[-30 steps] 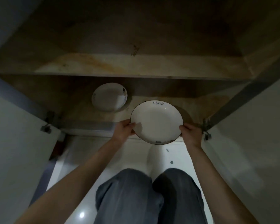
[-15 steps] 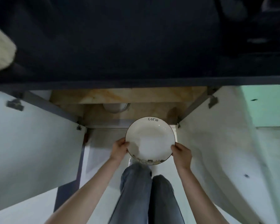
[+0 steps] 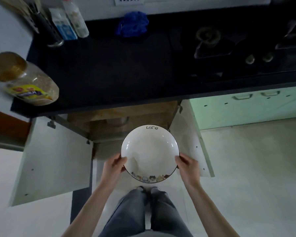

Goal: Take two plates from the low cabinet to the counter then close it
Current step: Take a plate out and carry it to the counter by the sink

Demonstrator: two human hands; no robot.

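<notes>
Fingers [image 3: 122,160] of left hand [image 3: 114,165] and right hand [image 3: 188,165] pinch opposite rims of the white "life" plate [image 3: 149,153], held level between them, black counter [image 3: 126,69] ahead and above, equally near both hands, cabinet doors [image 3: 56,161] open.

White plate [image 3: 149,151] level, below counter [image 3: 126,69]; cabinet [image 3: 120,124] open.

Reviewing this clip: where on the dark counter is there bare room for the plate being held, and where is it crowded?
Bare: the wide middle of the counter, in front of the blue cloth, between the jar at the left and the stove at the right. Crowded: the back-left corner with bottles. Both hands hold the plate.
</notes>
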